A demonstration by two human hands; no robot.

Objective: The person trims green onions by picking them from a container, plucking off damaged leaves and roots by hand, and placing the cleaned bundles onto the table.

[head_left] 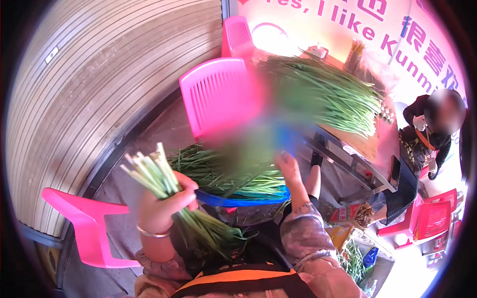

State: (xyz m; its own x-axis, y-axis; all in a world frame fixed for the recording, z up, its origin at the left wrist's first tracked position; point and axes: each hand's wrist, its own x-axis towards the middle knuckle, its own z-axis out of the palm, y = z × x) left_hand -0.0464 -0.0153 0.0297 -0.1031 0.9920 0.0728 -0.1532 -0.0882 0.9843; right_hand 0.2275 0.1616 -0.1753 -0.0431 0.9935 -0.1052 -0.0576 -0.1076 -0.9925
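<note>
At the lap: a dark cloth with an orange band crosses the person's front, under the loose leaves of a bundle.
Left hand: the left hand has its fingers closed round the bundle of green stalks, thumb across them. The grip sits below the pale ends, which probably lets them fan out while the middle is held together; the leafy ends slant down towards the lap.
Right hand: the right hand is reached forward at the far side of the blue-edged container, fingers bent. Blur beside them hides the tips, so I cannot tell whether they hold anything.
Blue-edged container: it lies just ahead of the lap, between the forearms, with more long greens heaped in it; so near, it seems placed for a short reach.
Pink seats: one pink seat stands to the left; a pink chair stands beyond the container, partly blurred.
Table: on the wooden table, ahead and to the right, a large spread of greens lies roughly parallel, likely so that the stalks do not tangle.
Far side: another person is beyond the table's right end, near the lettered wall.
</note>
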